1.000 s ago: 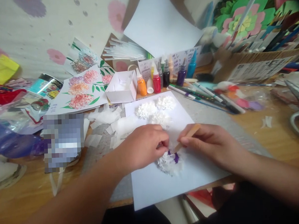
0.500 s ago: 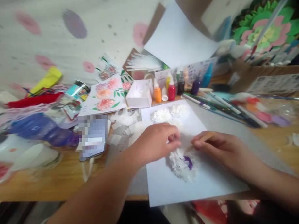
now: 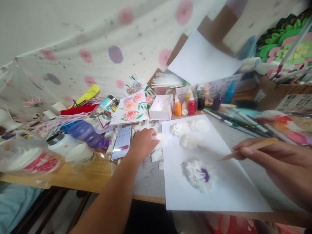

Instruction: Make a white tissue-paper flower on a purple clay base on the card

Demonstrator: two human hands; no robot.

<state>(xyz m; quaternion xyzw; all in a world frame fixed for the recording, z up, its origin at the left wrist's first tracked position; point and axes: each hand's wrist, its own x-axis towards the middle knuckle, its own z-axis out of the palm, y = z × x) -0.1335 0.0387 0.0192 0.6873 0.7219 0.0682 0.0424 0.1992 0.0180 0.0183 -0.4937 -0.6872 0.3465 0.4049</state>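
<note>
On a white paper sheet (image 3: 179, 194) lies a ruffled white paper flower (image 3: 196, 177) with a purple centre. Several white paper tufts (image 3: 191, 141) sit higher on the same sheet. My right hand (image 3: 283, 163), at the sheet's right edge, grips a tapered wooden stick (image 3: 261, 144) whose pointed tip hangs right of the flower. To the left of the sheet, my left hand (image 3: 144, 143) is over white paper scraps (image 3: 157, 155), its thumb and finger slightly apart. No held scrap is visible in it.
A phone (image 3: 122, 142) lies left of my left hand, near a paper cup (image 3: 80, 153) and a purple bottle (image 3: 86, 133). Behind the sheet stand a small white box (image 3: 160, 108) and several paint bottles (image 3: 191, 105). Pens and brushes (image 3: 230, 123) lie at right.
My left hand has moved left from the flower to the paper scraps. My right hand has drawn right, away from the flower, still with the stick. The camera view has shifted left.
</note>
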